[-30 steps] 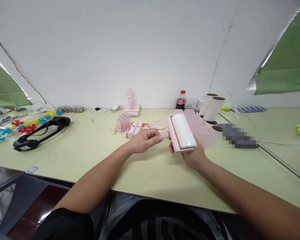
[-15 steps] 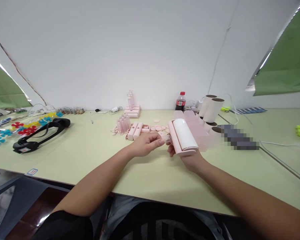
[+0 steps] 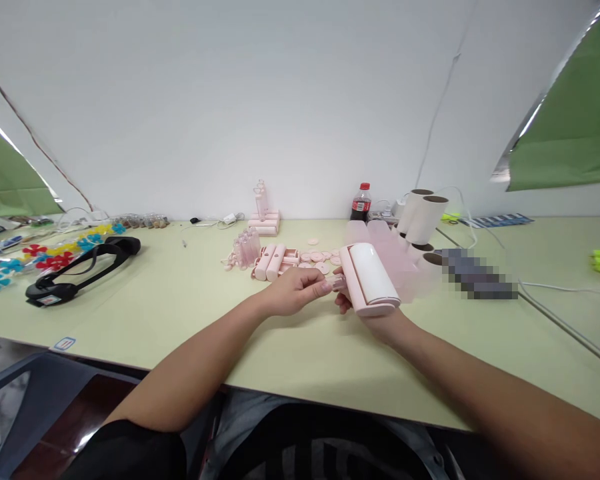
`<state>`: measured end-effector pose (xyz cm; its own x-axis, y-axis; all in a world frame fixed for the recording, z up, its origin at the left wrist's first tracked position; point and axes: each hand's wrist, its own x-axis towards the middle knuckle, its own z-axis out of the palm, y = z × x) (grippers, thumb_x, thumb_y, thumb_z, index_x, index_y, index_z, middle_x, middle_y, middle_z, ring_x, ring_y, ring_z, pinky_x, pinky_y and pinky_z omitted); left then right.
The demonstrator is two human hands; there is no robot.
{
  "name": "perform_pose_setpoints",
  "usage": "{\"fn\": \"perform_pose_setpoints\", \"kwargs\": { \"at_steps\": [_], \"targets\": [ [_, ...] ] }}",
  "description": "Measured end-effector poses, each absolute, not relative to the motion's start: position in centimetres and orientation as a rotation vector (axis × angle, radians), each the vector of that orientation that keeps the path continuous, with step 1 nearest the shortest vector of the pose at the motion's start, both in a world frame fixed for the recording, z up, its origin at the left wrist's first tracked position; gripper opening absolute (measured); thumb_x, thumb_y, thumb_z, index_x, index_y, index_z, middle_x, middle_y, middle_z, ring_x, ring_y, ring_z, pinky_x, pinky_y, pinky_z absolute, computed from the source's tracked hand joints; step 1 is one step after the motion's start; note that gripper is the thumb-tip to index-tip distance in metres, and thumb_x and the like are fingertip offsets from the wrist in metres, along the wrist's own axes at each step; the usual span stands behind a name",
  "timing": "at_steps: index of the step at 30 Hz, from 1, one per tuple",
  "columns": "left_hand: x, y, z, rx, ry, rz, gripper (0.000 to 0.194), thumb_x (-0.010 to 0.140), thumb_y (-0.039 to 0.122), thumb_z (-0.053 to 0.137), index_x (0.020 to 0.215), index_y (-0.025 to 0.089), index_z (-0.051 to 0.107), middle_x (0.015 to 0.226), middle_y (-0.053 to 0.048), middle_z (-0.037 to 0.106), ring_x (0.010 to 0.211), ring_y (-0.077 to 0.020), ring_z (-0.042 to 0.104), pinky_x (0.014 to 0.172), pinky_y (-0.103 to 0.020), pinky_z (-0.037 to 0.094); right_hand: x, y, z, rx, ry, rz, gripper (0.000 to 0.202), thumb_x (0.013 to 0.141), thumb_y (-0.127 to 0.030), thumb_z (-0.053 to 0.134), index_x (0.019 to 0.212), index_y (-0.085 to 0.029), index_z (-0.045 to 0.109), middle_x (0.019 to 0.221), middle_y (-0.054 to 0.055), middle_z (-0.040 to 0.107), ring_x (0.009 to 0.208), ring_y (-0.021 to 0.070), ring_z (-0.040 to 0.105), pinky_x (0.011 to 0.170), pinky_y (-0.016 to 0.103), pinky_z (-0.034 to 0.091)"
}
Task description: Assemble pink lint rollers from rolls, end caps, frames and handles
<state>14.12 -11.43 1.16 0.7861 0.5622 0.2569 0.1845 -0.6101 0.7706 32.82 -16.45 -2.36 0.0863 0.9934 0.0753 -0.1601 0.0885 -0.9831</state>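
A pink holder with a white roll [image 3: 376, 275] in it is tilted over the table, and my right hand [image 3: 350, 303] is closed on it from behind and below. My left hand [image 3: 296, 291] pinches a small clear pink piece [image 3: 336, 283] that meets the holder's left side. Where the piece joins the holder is too small to make out. Just beyond my left hand lie pink cylindrical parts [image 3: 270, 262] and several flat pink discs [image 3: 317, 257].
Clear pink handles [image 3: 247, 248] stand left of centre, with a pink stack [image 3: 265, 225] behind. White rolls [image 3: 427, 220], translucent pink covers [image 3: 393, 257] and a cola bottle [image 3: 361, 202] are at the right. A black headset [image 3: 83, 270] lies left.
The holder with the white roll has shifted slightly right and down with my right hand. My left hand has moved slightly right, still pinching the clear piece.
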Motion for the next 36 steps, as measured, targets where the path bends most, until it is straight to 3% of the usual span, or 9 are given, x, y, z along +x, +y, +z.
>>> {"fn": "perform_pose_setpoints", "kwargs": {
  "at_steps": [3,5,9,12,15,21,28,36],
  "targets": [
    [13.6,-11.0,1.7,2.212,0.594,0.685,0.045,0.094,0.054,0.046,0.068,0.018,0.046,0.062,0.004,0.042,0.059,-0.0104,0.038,0.057,-0.025,0.031,33.2,-17.0,-1.3,-1.030,-1.094,1.069,0.032,0.062,-0.036,0.080,0.081,-0.019,0.062,0.065,0.002,0.064,0.054,0.0170,0.058,0.047,0.031,0.049],
    [13.2,-10.6,1.9,2.189,0.658,0.776,0.045,0.094,0.055,0.046,0.068,0.018,0.048,0.062,0.003,0.045,0.060,-0.0107,0.041,0.058,-0.025,0.033,33.4,-17.3,-0.5,-0.995,-1.026,1.049,0.027,0.070,-0.041,0.074,0.078,-0.019,0.061,0.061,0.000,0.060,0.051,0.0147,0.055,0.046,0.029,0.047],
    [13.0,-9.8,1.7,2.028,0.803,1.030,0.047,0.092,0.060,0.046,0.071,0.018,0.049,0.059,0.003,0.046,0.056,-0.0102,0.042,0.057,-0.025,0.033,33.5,-17.3,0.3,-0.906,-0.925,1.086,0.035,0.083,-0.053,0.060,0.091,-0.019,0.062,0.072,0.001,0.062,0.055,0.0137,0.058,0.047,0.027,0.049],
    [13.5,-9.9,1.3,1.931,0.814,1.105,0.048,0.092,0.062,0.044,0.071,0.018,0.047,0.056,0.005,0.045,0.053,-0.0096,0.041,0.055,-0.024,0.033,33.2,-17.4,0.1,-0.968,-0.974,1.102,0.036,0.078,-0.051,0.068,0.096,-0.020,0.061,0.075,-0.001,0.062,0.056,0.0125,0.058,0.047,0.026,0.048],
    [14.1,-10.6,1.0,1.971,0.749,1.018,0.048,0.091,0.062,0.046,0.071,0.018,0.047,0.058,0.004,0.046,0.055,-0.0097,0.041,0.056,-0.024,0.034,32.7,-17.6,-0.6,-1.045,-1.119,1.130,0.037,0.074,-0.053,0.072,0.085,-0.019,0.061,0.074,0.001,0.063,0.056,0.0124,0.057,0.049,0.026,0.048],
    [14.9,-12.2,0.8,2.168,0.568,0.743,0.047,0.096,0.057,0.039,0.075,0.017,0.052,0.066,0.001,0.052,0.063,-0.0117,0.047,0.063,-0.025,0.037,32.7,-17.9,-1.6,-1.124,-1.366,1.055,0.043,0.082,-0.061,0.063,0.072,-0.019,0.059,0.058,0.000,0.057,0.052,0.0140,0.054,0.054,0.029,0.045],
    [14.4,-11.7,0.9,2.205,0.602,0.766,0.045,0.096,0.056,0.042,0.076,0.017,0.052,0.065,0.003,0.046,0.062,-0.0114,0.042,0.060,-0.025,0.034,32.7,-18.1,-1.0,-1.204,-1.388,0.951,0.042,0.078,-0.057,0.070,0.065,-0.020,0.056,0.057,0.001,0.056,0.053,0.0144,0.053,0.053,0.029,0.045],
    [14.4,-11.6,1.1,2.190,0.654,0.783,0.044,0.094,0.055,0.045,0.073,0.017,0.049,0.065,0.003,0.045,0.062,-0.0109,0.041,0.059,-0.025,0.033,32.5,-18.2,-0.6,-1.255,-1.343,0.944,0.042,0.073,-0.059,0.072,0.070,-0.020,0.058,0.057,0.001,0.058,0.053,0.0152,0.054,0.052,0.030,0.047]
  ]
}}
